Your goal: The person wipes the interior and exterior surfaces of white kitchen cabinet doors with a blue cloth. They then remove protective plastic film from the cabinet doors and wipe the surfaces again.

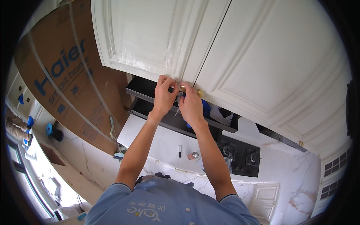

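Note:
Both my hands are at the lower edge of a white panelled cabinet door [152, 36], near where it meets a second white door [261, 56]. My left hand [165, 94] has thumb and forefinger pinched together at the door's bottom corner; what lies between them is too small to tell. My right hand [191, 102] is curled around a brass-coloured knob [182, 88], with its fingertips on it. Just right of it is another brass knob [200, 93]. A bit of clear plastic hangs between the hands. Behind the right hand, something blue [206, 109] partly shows.
Dark pull-out shelves [174, 119] hang below the doors. On the white counter [160, 140] are a marker [180, 151] and a small can [193, 155], beside a black gas hob [242, 157]. A tall Haier carton [70, 76] stands left. Another person's legs [17, 126] show far left.

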### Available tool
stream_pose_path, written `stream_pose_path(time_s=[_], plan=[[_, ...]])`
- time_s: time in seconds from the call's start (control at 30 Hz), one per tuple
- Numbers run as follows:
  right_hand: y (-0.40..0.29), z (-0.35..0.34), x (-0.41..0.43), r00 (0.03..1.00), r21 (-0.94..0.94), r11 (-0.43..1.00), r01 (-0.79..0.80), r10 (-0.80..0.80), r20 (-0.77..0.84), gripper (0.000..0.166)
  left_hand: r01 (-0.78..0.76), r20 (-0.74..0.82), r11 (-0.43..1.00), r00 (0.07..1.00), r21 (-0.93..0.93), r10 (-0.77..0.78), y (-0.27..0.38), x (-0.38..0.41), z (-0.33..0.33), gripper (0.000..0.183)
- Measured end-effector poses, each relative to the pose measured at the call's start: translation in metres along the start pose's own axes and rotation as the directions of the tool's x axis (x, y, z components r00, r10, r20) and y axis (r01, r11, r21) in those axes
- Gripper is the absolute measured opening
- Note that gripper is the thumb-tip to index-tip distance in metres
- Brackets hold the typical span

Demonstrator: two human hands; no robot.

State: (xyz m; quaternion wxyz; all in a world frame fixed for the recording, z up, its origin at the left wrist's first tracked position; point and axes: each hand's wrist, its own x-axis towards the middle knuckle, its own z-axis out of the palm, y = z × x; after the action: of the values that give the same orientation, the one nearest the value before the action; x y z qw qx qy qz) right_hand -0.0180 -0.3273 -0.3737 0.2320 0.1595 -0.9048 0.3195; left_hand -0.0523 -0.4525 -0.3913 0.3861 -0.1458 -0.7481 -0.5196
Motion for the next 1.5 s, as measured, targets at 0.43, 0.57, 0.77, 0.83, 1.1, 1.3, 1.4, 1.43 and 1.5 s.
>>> stream_pose_path(time_s=[0.43,0.57,0.77,0.83,1.1,1.3,1.4,1.43,1.5], plan=[[0.011,0.012,0.004,0.999,-0.005,1.000,-0.023,0.024,0.027,0.033,0.210,-0.032,0.978,0.977,-0.008,-0.210,-0.002,-0.017,0.000,0.015],[0.010,0.011,0.003,0.996,0.032,0.999,-0.043,0.040,0.080,0.034,0.298,-0.056,0.950,0.951,-0.089,-0.303,-0.008,-0.016,0.016,0.016],[0.007,0.003,0.003,0.982,-0.020,0.991,-0.134,0.135,0.129,0.038,0.363,-0.088,0.929,0.925,-0.073,-0.369,-0.002,-0.027,0.035,0.021],[0.007,-0.002,0.004,0.976,-0.016,0.991,-0.131,0.132,0.171,0.040,0.384,-0.131,0.921,0.912,-0.063,-0.389,0.001,-0.029,0.038,0.023],[0.002,-0.019,0.008,0.947,-0.089,0.991,-0.099,0.121,0.299,0.042,0.287,-0.239,0.929,0.909,-0.236,-0.342,-0.002,-0.041,0.052,0.020],[0.001,-0.019,0.030,0.920,-0.277,0.948,0.158,-0.039,0.391,0.050,0.247,-0.304,0.930,0.894,-0.274,-0.327,-0.010,-0.038,0.052,0.020],[0.009,-0.019,0.031,0.901,-0.213,0.969,0.126,-0.022,0.433,0.051,0.272,-0.256,0.927,0.906,-0.257,-0.337,-0.011,-0.037,0.048,0.019],[0.010,-0.020,0.032,0.884,-0.152,0.986,0.074,0.006,0.467,0.052,0.279,-0.250,0.924,0.905,-0.261,-0.344,-0.011,-0.035,0.047,0.019],[0.010,-0.024,0.034,0.844,-0.035,0.999,-0.040,0.052,0.534,0.052,0.278,-0.249,0.920,0.904,-0.274,-0.347,-0.012,-0.033,0.046,0.017]])
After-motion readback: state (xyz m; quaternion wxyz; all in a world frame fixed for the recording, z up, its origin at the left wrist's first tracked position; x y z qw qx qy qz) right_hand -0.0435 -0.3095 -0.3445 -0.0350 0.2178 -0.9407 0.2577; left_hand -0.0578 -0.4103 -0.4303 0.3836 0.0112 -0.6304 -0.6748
